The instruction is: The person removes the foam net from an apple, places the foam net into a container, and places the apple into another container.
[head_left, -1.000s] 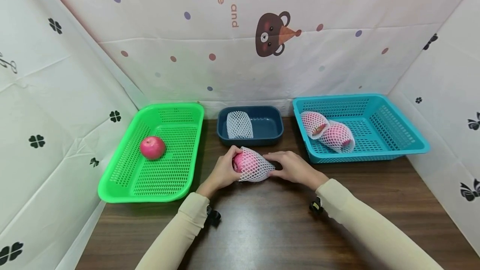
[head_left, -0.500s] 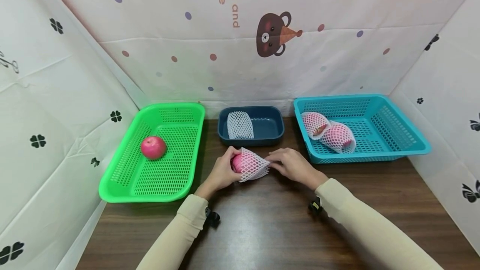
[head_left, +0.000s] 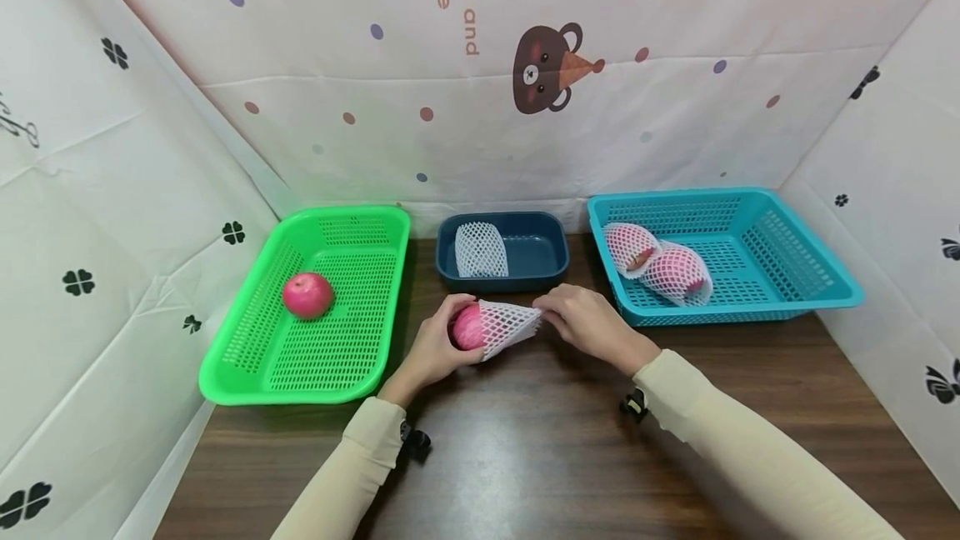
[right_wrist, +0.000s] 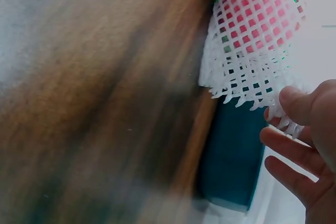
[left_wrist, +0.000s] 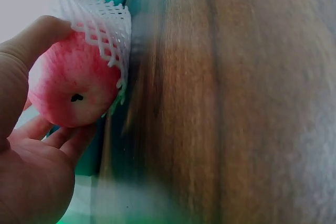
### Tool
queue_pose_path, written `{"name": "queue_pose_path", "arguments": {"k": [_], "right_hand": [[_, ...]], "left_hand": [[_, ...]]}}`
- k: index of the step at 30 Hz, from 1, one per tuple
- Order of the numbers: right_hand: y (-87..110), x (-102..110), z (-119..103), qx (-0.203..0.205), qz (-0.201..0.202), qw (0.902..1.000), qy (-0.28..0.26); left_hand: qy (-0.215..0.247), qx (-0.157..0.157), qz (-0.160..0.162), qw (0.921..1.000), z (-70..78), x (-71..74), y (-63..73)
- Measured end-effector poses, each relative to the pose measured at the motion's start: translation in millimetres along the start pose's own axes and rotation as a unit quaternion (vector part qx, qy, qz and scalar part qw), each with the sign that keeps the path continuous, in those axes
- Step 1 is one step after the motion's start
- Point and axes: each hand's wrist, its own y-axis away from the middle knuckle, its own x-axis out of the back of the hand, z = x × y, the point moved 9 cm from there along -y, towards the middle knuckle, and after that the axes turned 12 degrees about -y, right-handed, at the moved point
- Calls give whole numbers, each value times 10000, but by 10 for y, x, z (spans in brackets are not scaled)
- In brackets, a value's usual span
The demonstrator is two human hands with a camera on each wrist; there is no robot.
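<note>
A red apple is partly inside a white foam net sleeve above the middle of the table. My left hand grips the apple's bare end, thumb on one side and fingers on the other; the left wrist view shows the apple's bare end outside the mesh. My right hand pinches the far rim of the net between thumb and fingers, as the right wrist view shows at the net's ragged edge. The net stretches between both hands.
A green basket at left holds one bare apple. The dark blue tray at the back holds flattened foam nets. In the blue basket at right lie two netted apples. Cloth walls stand behind.
My left hand and the apple have shifted slightly left. More of the apple now shows outside the net, whose right end is pulled narrower at my right hand.
</note>
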Motion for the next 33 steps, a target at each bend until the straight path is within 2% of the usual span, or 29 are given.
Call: {"name": "queue_pose_path", "arguments": {"k": [4, 13, 21, 26, 33], "right_hand": [[-38, 61, -50, -23, -20, 10000, 45], [-118, 275, -130, 241, 114, 9996, 94], [-210, 414, -167, 296, 42, 9995, -120], [-271, 474, -210, 447, 127, 9984, -306], [-376, 530, -252, 570, 222, 9970, -465]], "left_hand": [[-104, -179, 101, 9997, 16, 36, 18], [-244, -525, 473, 9972, 28, 111, 68], [-223, -460, 618, 9968, 4, 153, 114], [-220, -349, 651, 9970, 9, 170, 127], [-256, 6, 465, 9986, -42, 122, 124]]}}
